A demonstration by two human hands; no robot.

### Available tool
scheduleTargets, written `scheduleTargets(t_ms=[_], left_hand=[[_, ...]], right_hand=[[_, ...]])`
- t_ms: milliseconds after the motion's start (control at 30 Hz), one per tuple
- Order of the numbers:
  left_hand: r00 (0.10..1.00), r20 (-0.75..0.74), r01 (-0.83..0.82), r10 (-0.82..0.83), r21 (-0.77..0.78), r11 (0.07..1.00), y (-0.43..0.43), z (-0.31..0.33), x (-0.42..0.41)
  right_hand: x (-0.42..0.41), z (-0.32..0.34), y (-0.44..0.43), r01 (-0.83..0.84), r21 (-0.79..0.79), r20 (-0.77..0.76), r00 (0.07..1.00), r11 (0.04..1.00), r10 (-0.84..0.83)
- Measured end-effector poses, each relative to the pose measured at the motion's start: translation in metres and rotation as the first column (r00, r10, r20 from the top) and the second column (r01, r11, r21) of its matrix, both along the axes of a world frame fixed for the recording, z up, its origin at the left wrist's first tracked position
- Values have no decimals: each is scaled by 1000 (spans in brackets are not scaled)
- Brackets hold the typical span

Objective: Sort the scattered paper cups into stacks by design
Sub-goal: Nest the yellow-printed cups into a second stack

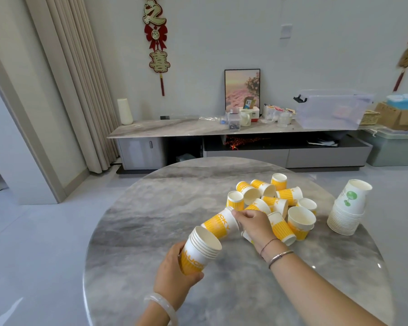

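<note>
Paper cups with yellow ribbed bands and white rims lie in a loose heap on the right half of a round, grey marble-patterned bench. Some stand mouth up and others lie on their sides, touching one another.

In front of the heap, the left hand is wrapped around a nested stack of yellow cups. The stack is tilted, with its open mouth pointing up and to the right. A pale bangle sits on that wrist.

The right hand reaches in from the right, its fingers curled around the rim end of a single yellow cup. That cup lies on its side, with its base pointing down toward the mouth of the stack, close to it. It cannot be seen whether the two touch. Thin bracelets circle the right wrist.

At the right edge of the bench, apart from the heap, stands a tall stack of white cups with a green design, its top cup leaning.

Beyond the bench, a long low cabinet runs along the wall. It carries a framed picture, a clear plastic box and small clutter. A red hanging ornament decorates the wall, and a beige curtain hangs to the left.
</note>
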State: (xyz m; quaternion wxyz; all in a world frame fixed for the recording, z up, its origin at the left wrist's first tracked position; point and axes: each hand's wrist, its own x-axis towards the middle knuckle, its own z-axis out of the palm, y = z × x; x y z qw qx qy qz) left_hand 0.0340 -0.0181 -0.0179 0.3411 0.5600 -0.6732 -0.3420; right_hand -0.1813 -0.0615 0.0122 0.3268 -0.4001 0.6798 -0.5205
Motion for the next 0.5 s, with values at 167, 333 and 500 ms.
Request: scheduleTargets(t_ms=[167, 333, 500], left_hand=[[1000, 19, -4, 4, -14, 1000, 6, 2, 0], [1000, 16, 27, -27, -44, 999, 9, 8, -7], [993, 66, 105, -99, -95, 990, 16, 11, -14]], right_hand=[[-10, 37, 35, 55, -365, -118, 988, 929, -105], [7, 44, 72, -187, -343, -310, 948, 921, 77], [20, 25, 89, -311, -242, -283, 929, 919, 240]])
